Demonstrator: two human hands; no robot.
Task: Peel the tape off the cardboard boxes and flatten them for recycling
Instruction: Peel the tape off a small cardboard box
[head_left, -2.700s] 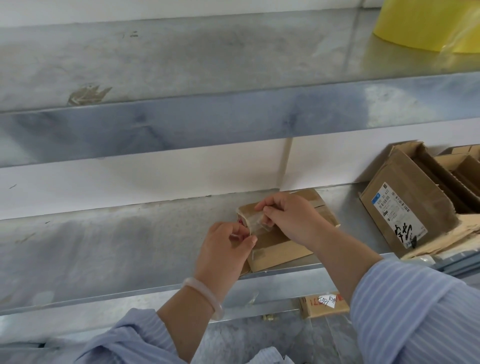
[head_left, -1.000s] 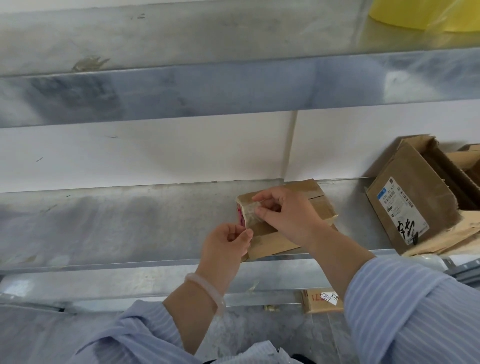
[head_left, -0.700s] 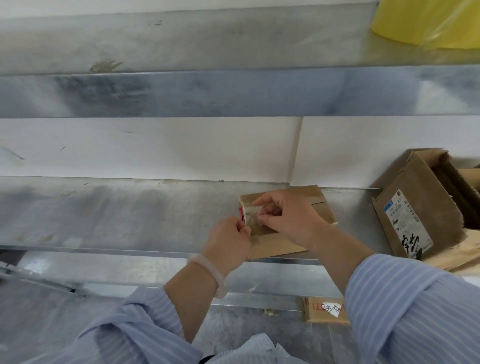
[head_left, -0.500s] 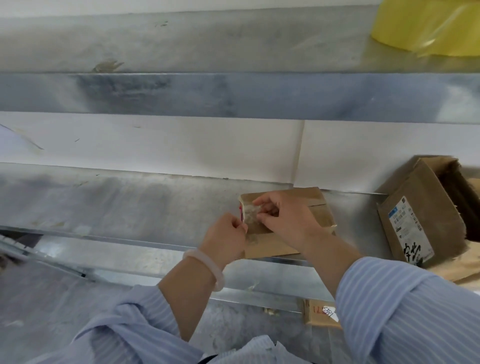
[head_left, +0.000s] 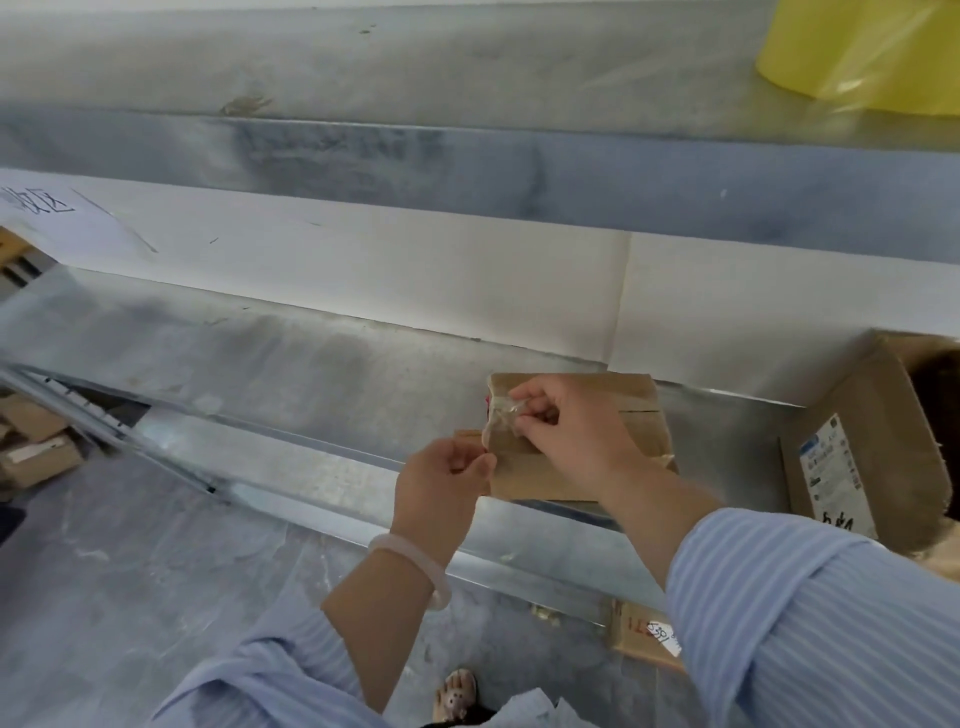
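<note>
A small brown cardboard box lies on the metal shelf, near its front edge. Clear tape clings to the box's left end, partly lifted and crinkled. My right hand lies over the box and pinches that tape between thumb and fingers. My left hand is at the box's lower left corner, fingers curled on its edge; a pale bangle is on that wrist. The box's left face is mostly hidden by my hands.
A larger open cardboard box with a shipping label leans at the right. A yellow plastic roll sits on the upper shelf. A small box lies on the floor under the shelf, and more boxes at far left.
The view has swung left and tilted, so the box sits further right. Both hands stay on the box; my right fingers keep working the tape at its left end.
</note>
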